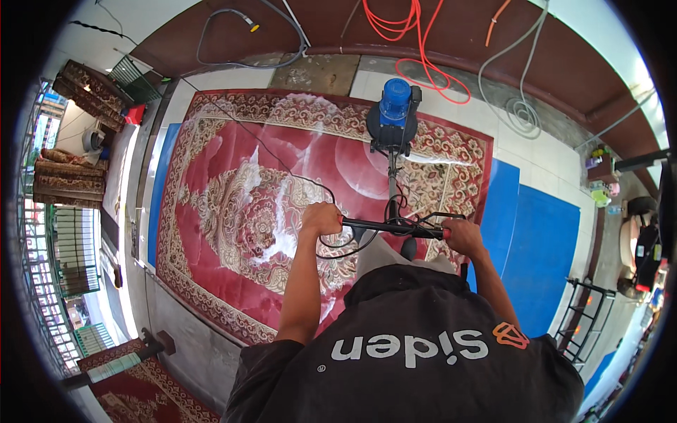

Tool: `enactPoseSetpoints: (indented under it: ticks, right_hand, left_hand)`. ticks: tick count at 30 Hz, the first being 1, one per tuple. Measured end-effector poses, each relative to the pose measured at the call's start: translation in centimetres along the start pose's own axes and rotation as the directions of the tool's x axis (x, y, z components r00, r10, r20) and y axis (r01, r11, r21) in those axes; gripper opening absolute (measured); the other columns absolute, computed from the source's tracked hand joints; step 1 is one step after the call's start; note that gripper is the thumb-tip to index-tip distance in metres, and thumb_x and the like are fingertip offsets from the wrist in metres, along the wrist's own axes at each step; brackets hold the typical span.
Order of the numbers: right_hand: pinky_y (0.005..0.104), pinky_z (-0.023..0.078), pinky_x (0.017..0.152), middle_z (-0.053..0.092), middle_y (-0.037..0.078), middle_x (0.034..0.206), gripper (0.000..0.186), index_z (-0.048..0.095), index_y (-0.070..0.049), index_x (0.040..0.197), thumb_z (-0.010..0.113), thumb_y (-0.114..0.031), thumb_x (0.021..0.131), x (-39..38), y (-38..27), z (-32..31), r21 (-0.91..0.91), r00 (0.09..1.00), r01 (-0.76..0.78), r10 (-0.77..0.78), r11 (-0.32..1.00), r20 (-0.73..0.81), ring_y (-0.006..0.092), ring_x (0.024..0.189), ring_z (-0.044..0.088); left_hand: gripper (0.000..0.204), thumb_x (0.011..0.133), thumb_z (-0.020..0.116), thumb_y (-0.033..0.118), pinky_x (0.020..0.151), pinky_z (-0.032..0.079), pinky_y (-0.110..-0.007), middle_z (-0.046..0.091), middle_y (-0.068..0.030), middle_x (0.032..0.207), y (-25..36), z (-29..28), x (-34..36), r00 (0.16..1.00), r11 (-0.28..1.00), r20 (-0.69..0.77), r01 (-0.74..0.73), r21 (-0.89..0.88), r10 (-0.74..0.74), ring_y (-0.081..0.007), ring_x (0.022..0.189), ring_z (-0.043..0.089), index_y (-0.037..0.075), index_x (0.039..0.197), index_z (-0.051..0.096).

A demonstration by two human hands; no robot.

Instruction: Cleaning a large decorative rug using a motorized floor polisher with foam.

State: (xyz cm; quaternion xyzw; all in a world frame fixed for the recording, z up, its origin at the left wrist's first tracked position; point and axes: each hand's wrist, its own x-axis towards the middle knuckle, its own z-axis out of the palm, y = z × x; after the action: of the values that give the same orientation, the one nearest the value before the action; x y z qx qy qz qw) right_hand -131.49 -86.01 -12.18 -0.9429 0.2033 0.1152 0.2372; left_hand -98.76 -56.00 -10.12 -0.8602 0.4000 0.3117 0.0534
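Both my hands hold the black handlebar of a floor scrubbing machine (396,102) with a blue motor. My left hand (322,219) is wrapped round the left grip, where a bit of red shows beside the fist. Round the right grip closes my right hand (464,236), near a lever. From the bar a grey pole runs away from me to the machine, whose round base rests on the far right part of a wet red patterned carpet (233,148). White foam lies in streaks across the carpet. A black cable (264,144) loops below the bar and trails off to the far left.
Blue mats (539,240) lie under and right of the carpet. An orange hose (441,81) and a grey hose (522,116) hang down the far wall onto the floor. A black metal rack (585,310) stands at right. Rolled carpets (67,180) are at left.
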Motion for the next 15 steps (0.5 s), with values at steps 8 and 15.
enactPoseSetpoints:
  ticks: [8, 15]
  right_hand:
    - [0.0537, 0.057, 0.073, 0.075, 0.013, 0.089, 0.018, 0.073, -0.017, 0.096, 0.068, -0.018, 0.079, 10.3, -6.3, -1.3, -0.054, 0.994, 0.109, -0.109, 0.993, -0.005, 0.0385, 0.089, 0.074]
    - [0.0535, 0.057, 0.073, 0.075, 0.014, 0.087, 0.013, 0.073, -0.016, 0.091, 0.069, -0.024, 0.082, 18.5, -15.2, -1.2, -0.027, 0.989, 0.135, -0.137, 0.990, -0.060, 0.0411, 0.085, 0.072]
  left_hand:
    - [0.022, 0.071, 0.069, 0.029, 0.085, 0.059, -0.046, 0.079, -0.0134, 0.091, -9.6, -3.8, 2.1, 0.995, 0.994, -0.054, 0.077, -0.077, -0.081, -0.0353, 0.092, 0.076, 0.017, 0.084, 0.082]
    - [0.022, 0.070, 0.070, 0.030, 0.083, 0.060, -0.046, 0.079, -0.0121, 0.091, -20.3, -8.0, 3.6, 0.993, 0.993, -0.047, 0.104, -0.058, -0.107, -0.0349, 0.090, 0.076, 0.018, 0.085, 0.082]
